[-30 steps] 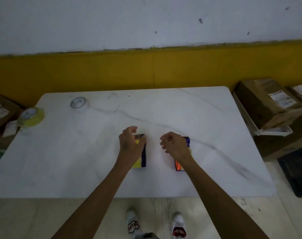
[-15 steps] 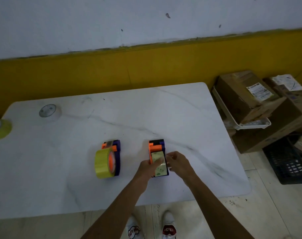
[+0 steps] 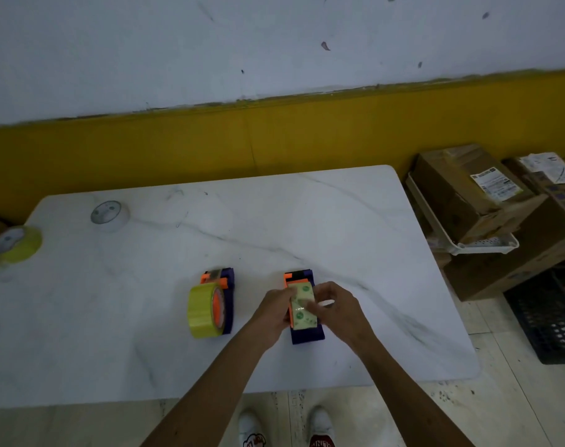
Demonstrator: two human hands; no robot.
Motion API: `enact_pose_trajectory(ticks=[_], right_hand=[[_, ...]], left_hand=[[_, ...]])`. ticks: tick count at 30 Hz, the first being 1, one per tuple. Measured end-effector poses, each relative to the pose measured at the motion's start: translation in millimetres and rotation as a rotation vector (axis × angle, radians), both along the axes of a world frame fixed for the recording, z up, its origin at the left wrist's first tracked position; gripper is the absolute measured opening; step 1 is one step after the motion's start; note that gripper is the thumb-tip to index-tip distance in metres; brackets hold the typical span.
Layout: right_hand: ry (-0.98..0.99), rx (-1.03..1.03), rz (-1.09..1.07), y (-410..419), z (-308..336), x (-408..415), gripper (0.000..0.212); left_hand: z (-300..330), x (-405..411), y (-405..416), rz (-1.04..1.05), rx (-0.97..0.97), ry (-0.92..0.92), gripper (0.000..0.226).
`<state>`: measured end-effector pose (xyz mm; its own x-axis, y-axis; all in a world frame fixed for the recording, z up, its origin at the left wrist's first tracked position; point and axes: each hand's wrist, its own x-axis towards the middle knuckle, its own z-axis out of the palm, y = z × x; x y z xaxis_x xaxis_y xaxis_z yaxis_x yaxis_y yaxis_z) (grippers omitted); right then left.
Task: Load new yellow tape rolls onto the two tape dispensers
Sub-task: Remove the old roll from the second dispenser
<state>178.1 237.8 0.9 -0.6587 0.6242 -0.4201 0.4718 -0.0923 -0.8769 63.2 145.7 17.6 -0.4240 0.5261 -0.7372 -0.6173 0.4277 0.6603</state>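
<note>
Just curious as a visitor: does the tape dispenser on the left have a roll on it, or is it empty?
Loaded: a yellow roll sits on the left dispenser.

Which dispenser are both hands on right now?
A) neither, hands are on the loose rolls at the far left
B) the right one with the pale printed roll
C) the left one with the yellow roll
B: the left hand and right hand both close around the pale printed roll on the right dispenser; the left dispenser with its yellow roll stands untouched.

White marble table (image 3: 355,221) carries two tape dispensers (image 3: 227,285) (image 3: 307,335) and two rolls (image 3: 110,214) (image 3: 18,243).
</note>
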Motion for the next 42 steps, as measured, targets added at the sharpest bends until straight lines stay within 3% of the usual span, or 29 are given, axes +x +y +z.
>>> enact_pose_trajectory(ticks=[4,9,15,17,19,21,24,27,30,34,38,42], right_hand=[[-0.039,0.096,0.019,4,2,10,0.022],[-0.038,0.058,-0.114,37,10,34,0.027],[0.019,0.035,-0.12,46,22,38,0.025],[0.033,0.038,-0.105,42,23,31,0.024],[0.066,0.03,-0.08,35,29,20,0.024],[0.089,0.039,-0.047,30,34,4,0.024],[0.107,0.093,-0.005,18,47,-25,0.027],[0.161,0.138,0.057,-2,62,-61,0.025],[0.231,0.07,0.115,-24,75,-101,0.022],[0.301,-0.105,0.121,-62,81,-163,0.021],[0.307,-0.19,0.13,-116,70,-249,0.021],[0.288,-0.25,0.131,-181,46,-358,0.022]], left_hand=[[-11,4,-8,0.007,0.069,-0.045,0.029],[-15,4,-12,0.013,0.065,-0.02,0.025],[-31,23,-24,0.04,0.048,-0.064,0.029],[-30,24,-27,0.002,-0.004,0.026,0.028],[-19,16,-27,-0.127,-0.119,0.274,0.025],[-1,6,-24,-0.096,-0.163,0.476,0.033],[25,-11,-28,0.148,0.005,0.444,0.048],[38,-30,-43,0.117,0.184,0.364,0.066],[39,-60,-66,0.164,0.26,0.412,0.064],[35,-121,-110,0.294,0.248,0.447,0.066],[21,-211,-164,0.342,0.19,0.528,0.083],[4,-324,-233,0.266,0.085,0.647,0.066]])
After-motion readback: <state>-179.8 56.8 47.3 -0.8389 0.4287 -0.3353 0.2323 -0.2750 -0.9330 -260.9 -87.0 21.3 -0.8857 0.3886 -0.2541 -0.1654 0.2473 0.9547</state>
